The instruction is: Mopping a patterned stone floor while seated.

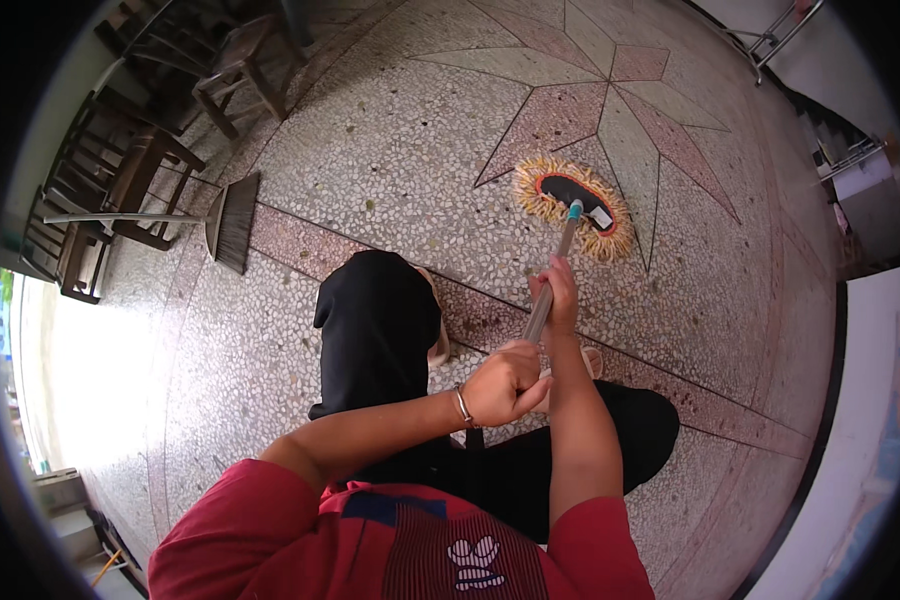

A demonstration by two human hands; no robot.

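A mop (564,190) lies with its oval head on the floor, a fringe of yellowish and white strands around a dark plate with an orange edge. Its grey handle slants back toward me from a teal joint. My left hand (505,385), with a bangle at the wrist, is wrapped around the upper end of the handle. Farther down, closer to the mop head, the fingers of my right hand (558,292) are closed on the same handle. The handle's top end is hidden in my left fist.
Dark wooden chairs (140,185) and a stool (245,75) stand at the far left. A broom (232,222) with dark bristles leans out from them. The speckled floor (400,170) carries a star pattern ahead. A wall edge and metal rails (850,158) run along the right.
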